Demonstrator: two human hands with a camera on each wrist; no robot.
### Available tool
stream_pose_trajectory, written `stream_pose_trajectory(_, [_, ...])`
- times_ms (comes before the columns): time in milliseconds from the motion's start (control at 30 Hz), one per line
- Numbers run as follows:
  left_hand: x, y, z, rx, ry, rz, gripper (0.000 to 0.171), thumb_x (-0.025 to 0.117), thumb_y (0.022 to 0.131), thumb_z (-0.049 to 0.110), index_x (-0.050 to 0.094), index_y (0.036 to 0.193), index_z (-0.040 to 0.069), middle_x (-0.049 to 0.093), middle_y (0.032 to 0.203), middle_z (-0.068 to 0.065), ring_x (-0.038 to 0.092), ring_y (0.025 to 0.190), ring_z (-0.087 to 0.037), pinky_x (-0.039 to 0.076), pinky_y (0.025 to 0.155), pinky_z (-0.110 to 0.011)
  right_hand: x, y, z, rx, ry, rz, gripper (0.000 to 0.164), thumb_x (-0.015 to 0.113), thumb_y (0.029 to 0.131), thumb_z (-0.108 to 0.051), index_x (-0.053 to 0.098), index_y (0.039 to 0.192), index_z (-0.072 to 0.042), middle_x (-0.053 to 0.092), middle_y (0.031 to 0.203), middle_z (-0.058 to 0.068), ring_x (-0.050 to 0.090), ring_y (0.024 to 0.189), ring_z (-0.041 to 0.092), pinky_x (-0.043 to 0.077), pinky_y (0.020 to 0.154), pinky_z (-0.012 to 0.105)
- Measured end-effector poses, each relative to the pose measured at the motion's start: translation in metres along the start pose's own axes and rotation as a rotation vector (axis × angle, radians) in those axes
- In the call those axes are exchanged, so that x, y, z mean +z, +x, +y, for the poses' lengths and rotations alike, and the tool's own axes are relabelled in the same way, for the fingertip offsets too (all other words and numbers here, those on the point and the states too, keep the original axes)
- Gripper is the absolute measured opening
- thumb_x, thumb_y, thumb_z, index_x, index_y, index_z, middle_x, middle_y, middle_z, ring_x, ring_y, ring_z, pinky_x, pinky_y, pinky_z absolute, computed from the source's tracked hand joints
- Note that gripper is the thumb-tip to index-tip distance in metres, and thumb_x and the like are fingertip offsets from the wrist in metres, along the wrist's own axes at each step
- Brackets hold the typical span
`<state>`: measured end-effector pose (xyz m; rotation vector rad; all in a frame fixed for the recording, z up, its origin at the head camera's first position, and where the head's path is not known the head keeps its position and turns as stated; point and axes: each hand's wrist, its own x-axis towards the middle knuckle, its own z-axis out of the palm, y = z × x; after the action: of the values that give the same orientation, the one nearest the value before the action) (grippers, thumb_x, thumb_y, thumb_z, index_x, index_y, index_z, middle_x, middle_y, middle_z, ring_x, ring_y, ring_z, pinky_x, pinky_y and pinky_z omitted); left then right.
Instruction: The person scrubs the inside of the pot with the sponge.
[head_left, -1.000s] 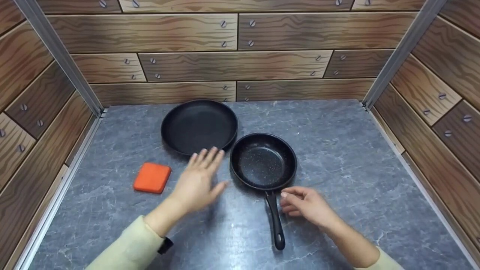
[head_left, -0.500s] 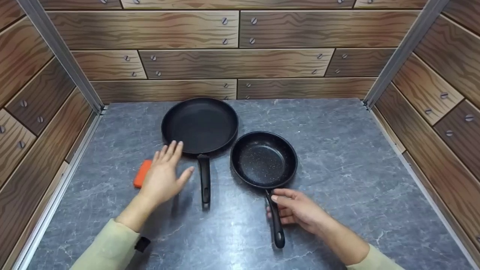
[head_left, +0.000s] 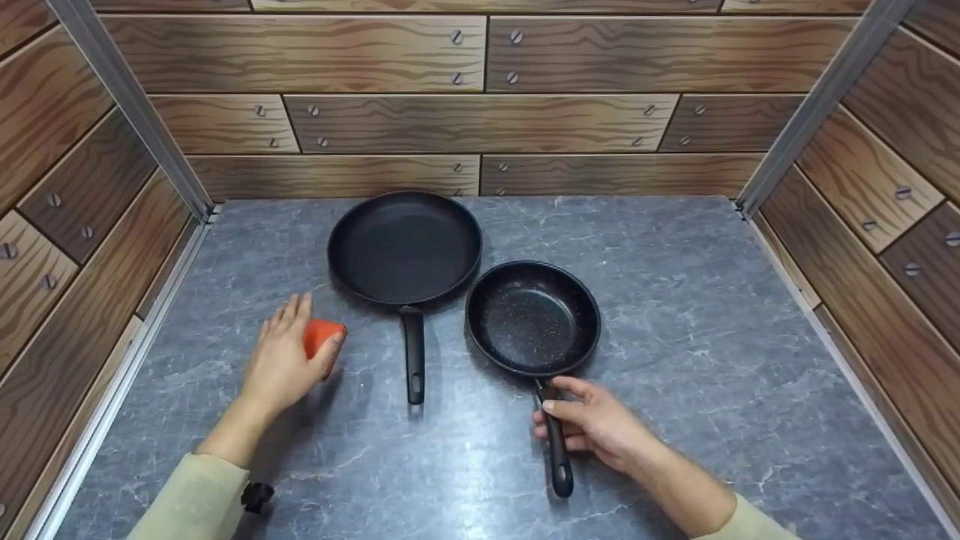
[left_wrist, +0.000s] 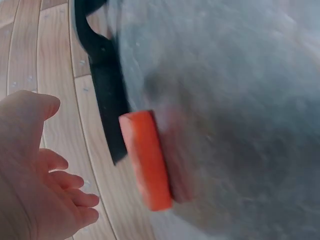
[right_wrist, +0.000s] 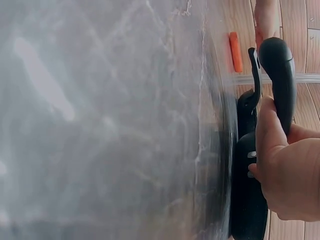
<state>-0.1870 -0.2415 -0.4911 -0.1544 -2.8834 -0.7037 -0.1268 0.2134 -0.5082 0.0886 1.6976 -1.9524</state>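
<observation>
The right hand (head_left: 600, 427) grips the speckled frying pan (head_left: 532, 322) by its handle (head_left: 559, 465); a leftward swing could knock the larger frying pan (head_left: 405, 247) beside it; the left hand (head_left: 279, 364) hovers, fingers extended, over the orange block (head_left: 324, 336)

- Widest open room: the bench (head_left: 697, 315) to the right of the smaller pan (head_left: 532, 322), reaching to the right wall (head_left: 840, 247).
- Between the larger pan's handle (head_left: 415, 360) and the smaller pan's handle (head_left: 560, 465) a lane runs in from the front, narrowing until the two rims nearly meet; whether they touch cannot be told.
- The larger pan (head_left: 405, 247) sits near the back wall (head_left: 577, 124), leaving a thin strip behind it.
- A short passage separates its handle from the orange block (head_left: 324, 337).
- From above, the left grip (head_left: 283, 360) covers that block, with a gap between them.
- The right grip (head_left: 600, 424) bars the smaller handle's right side.
</observation>
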Motion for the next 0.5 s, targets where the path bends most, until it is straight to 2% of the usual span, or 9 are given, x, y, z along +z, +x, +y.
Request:
stream_pose_trajectory(200, [0.003, -0.001, -0.013, -0.061, 0.005, -0.044, 0.087, 0.062, 0.104, 0.045, 0.027, 0.163, -0.008, 0.025, 0.165, -0.037, 0.026, 0.149, -0.062, 0.019, 0.122, -0.069, 0.001, -0.001, 0.000, -0.026, -0.005, 0.018, 0.084, 0.064, 0.104, -0.010, 0.008, 0.164, 0.010, 0.077, 0.107, 0.017, 0.078, 0.090, 0.022, 0.063, 0.082, 0.040])
stream_pose_trajectory(500, [0.009, -0.008, -0.027, -0.141, 0.029, -0.132, 0.104, 0.071, 0.096, 0.055, 0.025, 0.163, -0.009, 0.023, 0.162, -0.043, 0.025, 0.146, -0.066, 0.026, 0.113, -0.078, 0.003, -0.002, 0.001, -0.030, -0.019, 0.013, 0.087, 0.065, 0.104, -0.011, 0.006, 0.164, 0.011, 0.076, 0.110, 0.020, 0.078, 0.091, 0.023, 0.063, 0.082, 0.041])
